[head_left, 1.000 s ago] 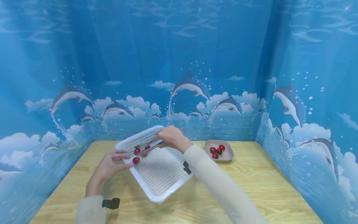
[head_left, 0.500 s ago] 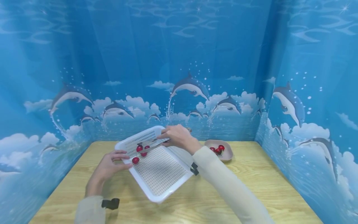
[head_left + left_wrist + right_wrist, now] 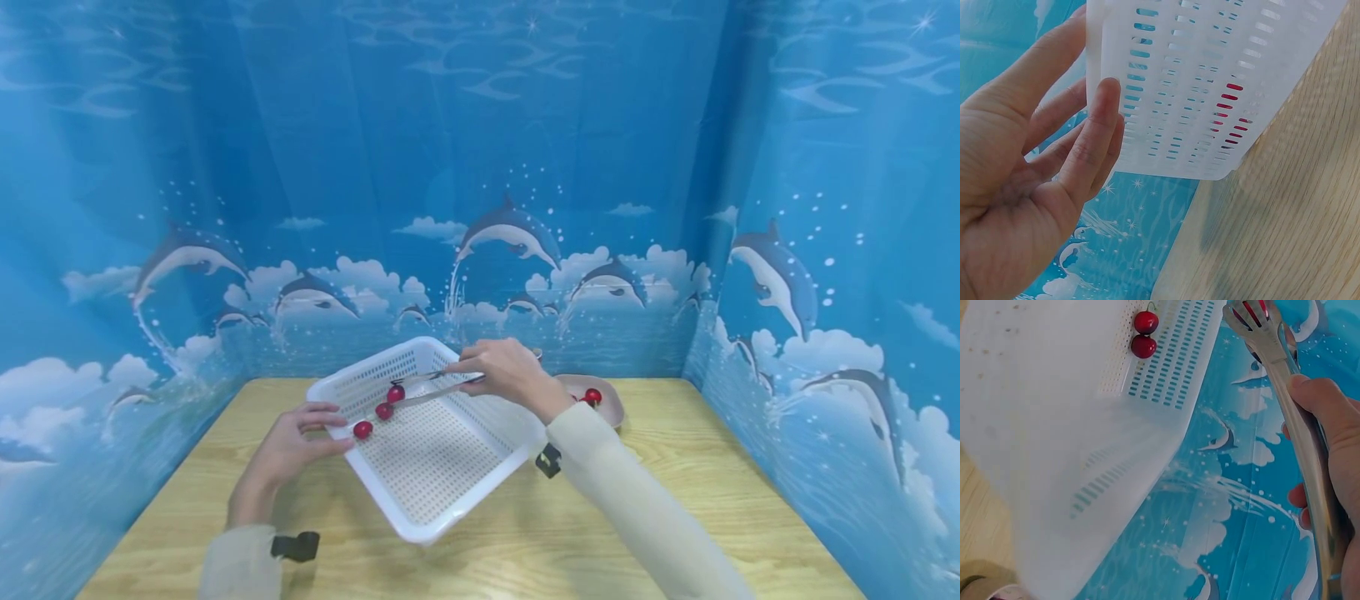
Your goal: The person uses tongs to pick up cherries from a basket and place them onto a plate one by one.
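The right hand (image 3: 506, 371) has drawn back toward the beige dish (image 3: 609, 408), its metal tongs (image 3: 431, 390) lifting one cherry tomato (image 3: 395, 392) above the white perforated basket (image 3: 431, 467); two more tomatoes (image 3: 373, 419) lie inside it. The left hand (image 3: 1029, 181) presses straight, open fingers against the basket's wall, tilting it off the wooden table (image 3: 1297, 212). In the right wrist view, fingers curl round the tongs (image 3: 1297, 425), tomato (image 3: 1254, 309) pinched at the tips. A slackened squeeze would likely drop it; a slipping basket could roll out the rest.
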A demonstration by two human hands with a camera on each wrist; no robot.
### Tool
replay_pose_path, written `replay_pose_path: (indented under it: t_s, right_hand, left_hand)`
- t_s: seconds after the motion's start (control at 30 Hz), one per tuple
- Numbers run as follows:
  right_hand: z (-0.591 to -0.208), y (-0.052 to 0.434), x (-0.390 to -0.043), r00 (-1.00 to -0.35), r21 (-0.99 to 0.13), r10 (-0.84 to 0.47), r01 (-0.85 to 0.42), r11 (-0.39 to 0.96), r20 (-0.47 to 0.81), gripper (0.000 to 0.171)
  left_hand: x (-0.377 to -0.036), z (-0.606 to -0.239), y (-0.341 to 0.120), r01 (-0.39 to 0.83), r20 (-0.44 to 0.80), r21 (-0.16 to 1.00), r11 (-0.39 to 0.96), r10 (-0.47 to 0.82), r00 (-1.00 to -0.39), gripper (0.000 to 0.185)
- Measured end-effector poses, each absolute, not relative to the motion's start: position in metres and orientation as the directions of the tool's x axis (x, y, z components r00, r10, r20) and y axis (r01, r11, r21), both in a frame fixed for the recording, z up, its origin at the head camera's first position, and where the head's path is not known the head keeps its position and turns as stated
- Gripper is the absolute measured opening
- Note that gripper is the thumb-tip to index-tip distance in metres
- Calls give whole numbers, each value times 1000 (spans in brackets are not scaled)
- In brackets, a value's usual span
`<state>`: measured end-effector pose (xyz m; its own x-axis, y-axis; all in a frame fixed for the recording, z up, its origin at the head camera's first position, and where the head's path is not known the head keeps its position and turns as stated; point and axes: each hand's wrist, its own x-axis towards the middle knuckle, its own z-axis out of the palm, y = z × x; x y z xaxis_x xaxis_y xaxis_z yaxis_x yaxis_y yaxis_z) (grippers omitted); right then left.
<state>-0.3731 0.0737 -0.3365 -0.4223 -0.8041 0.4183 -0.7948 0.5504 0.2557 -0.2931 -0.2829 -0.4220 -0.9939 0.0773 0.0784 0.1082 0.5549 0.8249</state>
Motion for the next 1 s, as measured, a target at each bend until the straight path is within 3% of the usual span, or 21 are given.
replay_pose_path:
  t_s: [1.0]
  right_hand:
    - [-354, 113, -365, -380, 168, -771, -836, 523, 511, 26]
  left_hand:
    - [-292, -419, -280, 73, 47, 826, 559, 60, -997, 66]
